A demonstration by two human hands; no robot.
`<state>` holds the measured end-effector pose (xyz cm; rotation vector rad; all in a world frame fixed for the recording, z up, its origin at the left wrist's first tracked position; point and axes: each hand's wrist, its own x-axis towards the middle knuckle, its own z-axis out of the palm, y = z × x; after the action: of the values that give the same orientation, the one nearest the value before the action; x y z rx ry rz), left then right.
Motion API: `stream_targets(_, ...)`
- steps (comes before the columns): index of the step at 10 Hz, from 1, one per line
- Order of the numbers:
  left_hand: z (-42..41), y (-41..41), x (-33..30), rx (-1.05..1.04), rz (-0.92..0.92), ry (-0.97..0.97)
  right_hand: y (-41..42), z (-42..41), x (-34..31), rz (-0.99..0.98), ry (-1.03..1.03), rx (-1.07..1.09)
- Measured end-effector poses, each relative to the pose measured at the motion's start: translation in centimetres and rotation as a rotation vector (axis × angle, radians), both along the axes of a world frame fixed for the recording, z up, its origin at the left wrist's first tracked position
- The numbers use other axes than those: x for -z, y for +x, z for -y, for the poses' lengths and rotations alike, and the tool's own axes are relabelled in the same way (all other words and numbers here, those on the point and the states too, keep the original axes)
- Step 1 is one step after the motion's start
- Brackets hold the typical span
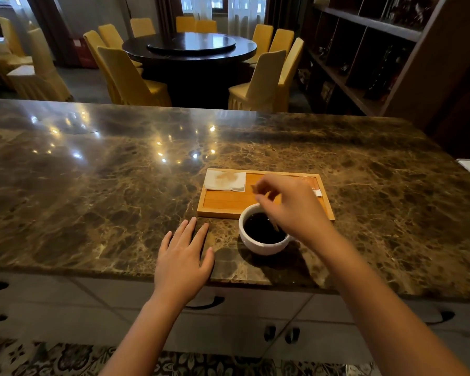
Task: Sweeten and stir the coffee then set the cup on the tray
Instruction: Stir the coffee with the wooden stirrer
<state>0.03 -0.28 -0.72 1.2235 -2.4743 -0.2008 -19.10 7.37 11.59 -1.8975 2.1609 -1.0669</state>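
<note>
A white cup (258, 246) full of dark coffee stands on the marble counter, just in front of a wooden tray (223, 206). My right hand (291, 204) hovers over the cup, fingers pinched on a thin wooden stir stick (274, 225) whose lower end dips into the coffee. My left hand (183, 256) lies flat on the counter to the left of the cup, fingers spread, holding nothing. On the tray lie a stained white napkin (225, 180) at its back left and a torn sugar packet (314, 185) at its back right, partly hidden by my right hand.
The brown marble counter (106, 185) stretches wide to the left and right, with its front edge close to me. Beyond it stand a round dark dining table (190, 47) with yellow chairs, and dark shelving (364, 50) on the right.
</note>
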Motion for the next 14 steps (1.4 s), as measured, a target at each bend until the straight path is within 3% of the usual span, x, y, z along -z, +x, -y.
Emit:
stream_targets(2,0.0,0.0,-0.1,0.002,-0.005,0.005,-3.9,-3.8,-0.5,0.234,0.016,0.117)
stream_targets(4,0.0,0.0,-0.1,0.006,-0.001,-0.005,-4.1,-5.3,1.1,0.456,0.028,0.062)
stream_targets(5,0.0,0.0,-0.1,0.007,-0.001,-0.005,-2.6,-4.9,2.8,0.633,-0.110,0.061)
stream_targets(6,0.0,0.1,-0.1,0.006,0.003,-0.004,-1.9,-4.7,3.7,0.596,-0.214,0.109)
stream_targets(8,0.0,0.0,-0.1,0.002,0.001,-0.012,-1.9,-5.4,4.0,0.217,-0.261,0.188)
stream_targets(9,0.1,0.0,0.0,0.003,0.008,-0.019,-1.8,-5.9,3.8,0.215,-0.218,0.152)
stream_targets(11,0.1,0.0,0.0,0.000,0.006,-0.018,-1.0,-5.4,3.9,0.565,-0.205,0.089)
stream_targets(12,0.1,0.0,0.0,0.002,0.006,-0.017,-0.6,-4.9,4.2,0.637,-0.263,0.107)
stream_targets(13,0.1,0.0,0.0,0.005,0.004,-0.013,-0.2,-4.5,4.9,0.570,-0.319,0.158)
stream_targets(14,0.1,0.0,0.0,0.008,0.003,-0.011,-0.2,-4.6,5.1,0.381,-0.340,0.186)
